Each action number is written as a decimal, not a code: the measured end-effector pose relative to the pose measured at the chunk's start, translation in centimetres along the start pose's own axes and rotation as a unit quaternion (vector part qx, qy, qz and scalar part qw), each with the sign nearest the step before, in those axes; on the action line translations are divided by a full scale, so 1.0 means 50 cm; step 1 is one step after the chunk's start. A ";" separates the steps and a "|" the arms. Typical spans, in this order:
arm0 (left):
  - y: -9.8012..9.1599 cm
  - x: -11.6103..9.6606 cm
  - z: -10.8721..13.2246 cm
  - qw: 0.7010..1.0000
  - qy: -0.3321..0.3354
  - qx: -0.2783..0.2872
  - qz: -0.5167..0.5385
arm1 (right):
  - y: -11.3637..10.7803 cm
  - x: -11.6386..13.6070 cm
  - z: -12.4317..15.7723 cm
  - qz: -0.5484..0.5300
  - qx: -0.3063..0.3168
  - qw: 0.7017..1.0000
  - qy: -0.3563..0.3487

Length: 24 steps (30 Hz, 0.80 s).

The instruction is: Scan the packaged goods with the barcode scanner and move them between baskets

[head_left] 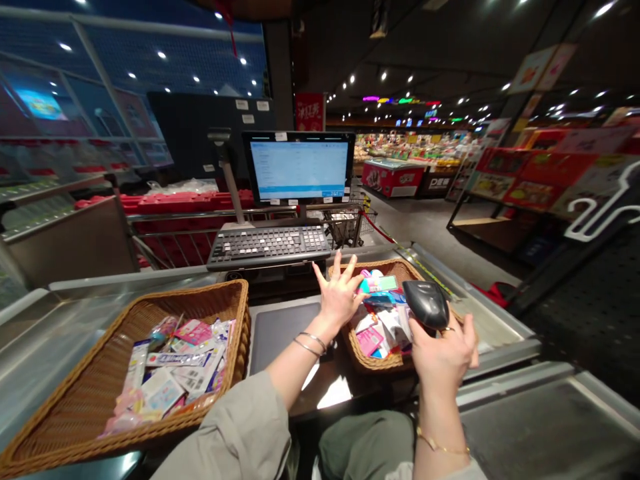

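Observation:
My right hand (443,347) is wrapped round a black handheld barcode scanner (427,304), held over the right wicker basket (367,362). The scanner's head points left and away from me. My left hand (341,293) reaches to the left rim of that basket, three fingers spread. Its thumb and index finger pinch the left end of a small colourful packet (379,285) with a pale green patch, just in front of the scanner. Below lie several packets (385,327) in white, pink and blue, partly hidden by the scanner and my right hand.
At left, a larger wicker basket (239,333) holds several small packages (183,360). A grey flat plate (280,333) lies between the baskets. Behind are a keyboard (270,244) and a lit monitor (300,170). Metal counter (500,327) edges the right side.

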State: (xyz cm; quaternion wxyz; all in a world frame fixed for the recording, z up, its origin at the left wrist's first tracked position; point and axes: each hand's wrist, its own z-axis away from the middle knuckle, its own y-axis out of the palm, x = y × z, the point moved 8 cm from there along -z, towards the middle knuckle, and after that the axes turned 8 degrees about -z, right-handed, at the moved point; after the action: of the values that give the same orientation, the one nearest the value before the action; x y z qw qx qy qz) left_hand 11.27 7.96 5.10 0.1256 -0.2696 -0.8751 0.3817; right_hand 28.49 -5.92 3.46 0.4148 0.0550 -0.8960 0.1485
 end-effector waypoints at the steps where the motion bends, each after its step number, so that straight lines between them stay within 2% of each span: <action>1: 0.003 -0.003 -0.002 1.000 0.000 0.003 0.000 | -0.001 -0.003 -0.001 0.001 -0.001 1.000 0.002; 7: 0.025 -0.027 -0.016 1.000 0.013 0.012 0.004 | 0.001 -0.016 -0.006 0.004 0.016 1.000 0.009; 16: 0.078 -0.099 -0.029 0.998 0.028 0.051 0.018 | 0.003 -0.013 -0.005 0.009 0.004 1.000 0.002; 19: 0.080 -0.091 -0.026 0.998 0.014 0.054 0.012 | 0.002 -0.010 -0.005 0.012 -0.006 1.000 0.005; 24: 0.056 -0.049 -0.019 0.999 -0.025 0.041 -0.009 | 0.005 -0.005 -0.003 0.009 -0.006 1.000 0.011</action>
State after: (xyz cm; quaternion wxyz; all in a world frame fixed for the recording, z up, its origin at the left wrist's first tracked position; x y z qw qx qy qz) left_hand 14.71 8.72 3.65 0.1182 -0.2465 -0.8639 0.4231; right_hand 28.70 -5.64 3.29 0.4237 0.0430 -0.8927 0.1471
